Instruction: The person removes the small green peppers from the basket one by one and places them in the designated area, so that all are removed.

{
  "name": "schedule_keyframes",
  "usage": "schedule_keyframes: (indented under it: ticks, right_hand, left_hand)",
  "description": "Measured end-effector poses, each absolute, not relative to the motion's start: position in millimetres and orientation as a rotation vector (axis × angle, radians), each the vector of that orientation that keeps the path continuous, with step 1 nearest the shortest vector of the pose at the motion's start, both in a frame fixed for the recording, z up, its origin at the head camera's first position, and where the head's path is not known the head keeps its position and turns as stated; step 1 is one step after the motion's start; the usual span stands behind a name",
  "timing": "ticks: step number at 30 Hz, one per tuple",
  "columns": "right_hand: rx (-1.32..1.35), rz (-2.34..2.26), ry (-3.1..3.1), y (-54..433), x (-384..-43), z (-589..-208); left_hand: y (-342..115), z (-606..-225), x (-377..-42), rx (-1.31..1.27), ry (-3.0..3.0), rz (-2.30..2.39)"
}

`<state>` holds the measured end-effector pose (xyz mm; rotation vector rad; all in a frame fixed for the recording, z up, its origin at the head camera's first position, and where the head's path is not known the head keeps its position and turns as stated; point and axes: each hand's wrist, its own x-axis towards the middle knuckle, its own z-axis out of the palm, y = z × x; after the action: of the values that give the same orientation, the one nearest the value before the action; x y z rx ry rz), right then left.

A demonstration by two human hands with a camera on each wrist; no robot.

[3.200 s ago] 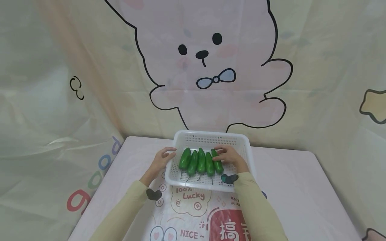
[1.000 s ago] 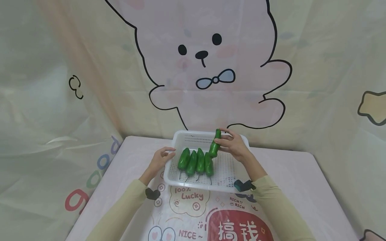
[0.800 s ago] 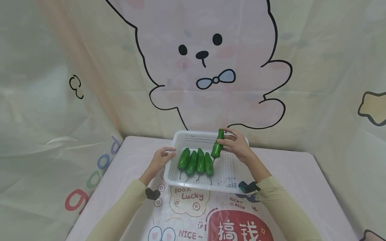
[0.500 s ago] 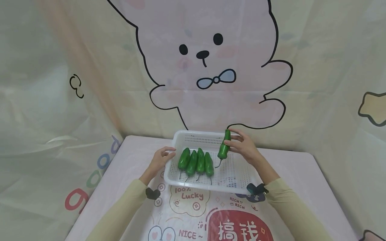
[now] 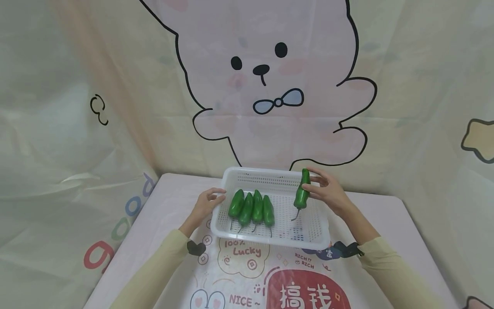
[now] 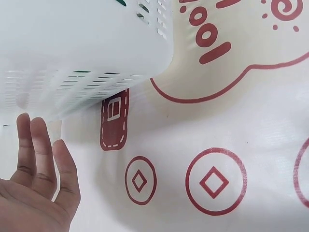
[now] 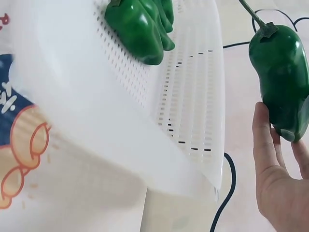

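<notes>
Right of centre in the head view, the right hand (image 5: 329, 193) pinches a green pepper (image 5: 301, 191) above the right part of the white basket (image 5: 283, 214), its grip near the stemless end, probably so the stem hangs free. Four peppers (image 5: 257, 208) lie alongside one another near the basket's middle. The left hand (image 5: 204, 204), fingers loosely extended by the left rim, seemingly steadies it.

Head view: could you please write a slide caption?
The right hand holds one green pepper while four more peppers lie in the white basket.
</notes>
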<state>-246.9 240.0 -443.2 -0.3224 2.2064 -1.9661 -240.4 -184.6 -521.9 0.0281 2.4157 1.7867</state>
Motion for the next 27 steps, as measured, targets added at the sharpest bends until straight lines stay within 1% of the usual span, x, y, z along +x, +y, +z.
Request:
schedule_keyframes:
  ticks: [6,7,27]
  right_hand:
    - [-0.312,-1.932,2.241,258,-241,-443]
    - [-0.312,-1.931,2.242,261,-240,-443]
    - [-0.312,-1.901,2.306,319,-237,-452]
  left_hand:
    - [-184,-521,-240,0.016,2.417,1.777]
    - [-185,-527,-243,0.016,2.426,1.773]
    - [-185,-526,-242,0.02,2.415,1.773]
